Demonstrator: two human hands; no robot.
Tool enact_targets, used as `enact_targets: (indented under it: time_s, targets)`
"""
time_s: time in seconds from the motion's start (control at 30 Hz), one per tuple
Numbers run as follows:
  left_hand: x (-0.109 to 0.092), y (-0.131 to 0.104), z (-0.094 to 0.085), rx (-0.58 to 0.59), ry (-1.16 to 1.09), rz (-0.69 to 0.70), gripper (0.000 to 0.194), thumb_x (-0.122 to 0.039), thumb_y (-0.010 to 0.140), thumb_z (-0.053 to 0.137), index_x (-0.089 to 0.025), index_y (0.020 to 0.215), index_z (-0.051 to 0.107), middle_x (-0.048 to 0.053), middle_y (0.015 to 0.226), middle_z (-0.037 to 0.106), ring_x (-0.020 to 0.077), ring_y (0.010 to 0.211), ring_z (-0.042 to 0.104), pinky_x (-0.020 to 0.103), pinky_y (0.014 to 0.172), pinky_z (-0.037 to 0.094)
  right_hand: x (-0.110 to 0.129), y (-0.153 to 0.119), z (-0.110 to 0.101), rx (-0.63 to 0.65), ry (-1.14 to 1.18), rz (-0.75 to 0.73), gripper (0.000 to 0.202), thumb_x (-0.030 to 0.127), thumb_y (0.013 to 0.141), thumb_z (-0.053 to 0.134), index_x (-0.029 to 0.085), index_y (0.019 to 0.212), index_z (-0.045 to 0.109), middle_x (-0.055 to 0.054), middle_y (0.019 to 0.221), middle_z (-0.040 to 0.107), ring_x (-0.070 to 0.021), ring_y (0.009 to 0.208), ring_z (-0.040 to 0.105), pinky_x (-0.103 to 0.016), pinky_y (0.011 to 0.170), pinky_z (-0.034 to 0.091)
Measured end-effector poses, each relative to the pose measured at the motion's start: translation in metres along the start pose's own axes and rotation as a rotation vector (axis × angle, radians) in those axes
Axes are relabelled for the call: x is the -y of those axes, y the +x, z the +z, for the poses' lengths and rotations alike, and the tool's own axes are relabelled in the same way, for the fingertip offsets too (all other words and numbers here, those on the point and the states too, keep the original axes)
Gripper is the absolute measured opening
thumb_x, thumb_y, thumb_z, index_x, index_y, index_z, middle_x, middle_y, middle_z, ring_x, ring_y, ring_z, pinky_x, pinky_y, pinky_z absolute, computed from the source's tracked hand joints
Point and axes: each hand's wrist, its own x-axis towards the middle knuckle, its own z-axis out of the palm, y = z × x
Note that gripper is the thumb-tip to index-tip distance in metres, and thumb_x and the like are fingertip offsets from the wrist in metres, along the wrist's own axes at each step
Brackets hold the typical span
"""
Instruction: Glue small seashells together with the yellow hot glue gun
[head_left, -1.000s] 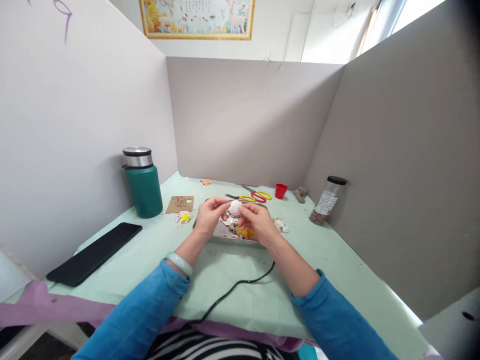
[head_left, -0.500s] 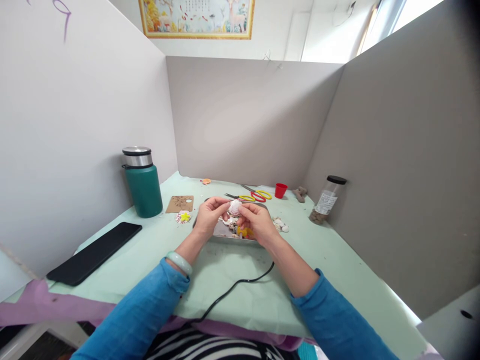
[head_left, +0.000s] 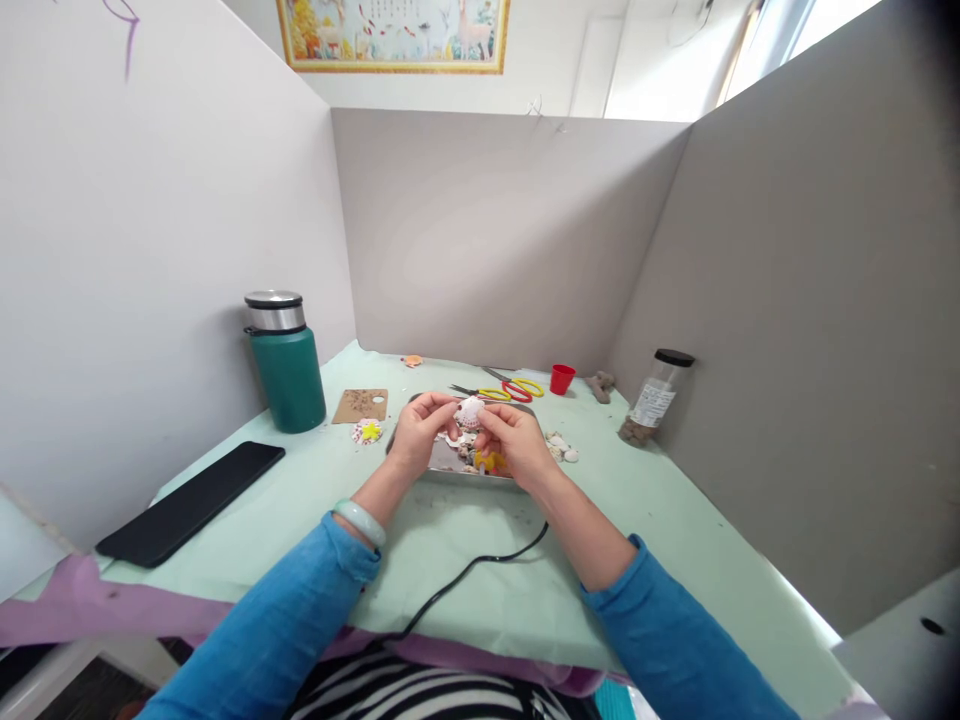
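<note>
A pale, ribbed seashell (head_left: 470, 413) is pinched between my two hands, above a metal tray (head_left: 457, 478). My left hand (head_left: 418, 432) grips its left edge with thumb and forefinger. On the other edge, my right hand (head_left: 516, 440) holds it the same way. Beneath the shell, the tray contains small shells, dark bits and a yellow piece (head_left: 491, 462), partly covered by my right hand. A white shell piece with a yellow star (head_left: 371, 431) lies left of the tray. More small shells (head_left: 562, 447) rest just to its right.
A green bottle (head_left: 286, 370) and a black flat slab (head_left: 193, 503) stand left, with a brown card (head_left: 360, 406) nearby. Scissors (head_left: 502, 393), a red cup (head_left: 562, 379) and an orange piece (head_left: 412, 361) lie behind. A jar (head_left: 654, 398) leans right. A black cord (head_left: 472, 566) crosses the front.
Both hands stay almost in place with the shell between them. The shell seems only very slightly turned, and the whole view has shifted a little.
</note>
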Motion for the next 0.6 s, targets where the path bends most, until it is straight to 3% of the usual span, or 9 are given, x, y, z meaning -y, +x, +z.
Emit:
enact_targets:
  time_s: [0.6]
  targets:
    - [-0.0005, 0.0052, -0.0022, 0.009, -0.106, -0.139, 0.021, -0.026, 0.064, 0.073, -0.012, 0.079, 0.067, -0.002, 0.054, 0.058, 0.0057, 0.041, 0.047, 0.020, 0.045, 0.037, -0.0005, -0.0022, 0.0013, 0.006, -0.121, 0.021, 0.026, 0.038, 0.070, 0.065, 0.015, 0.081, 0.061, 0.001, 0.050, 0.062, -0.0069, 0.040, 0.052, -0.016, 0.042, 0.040]
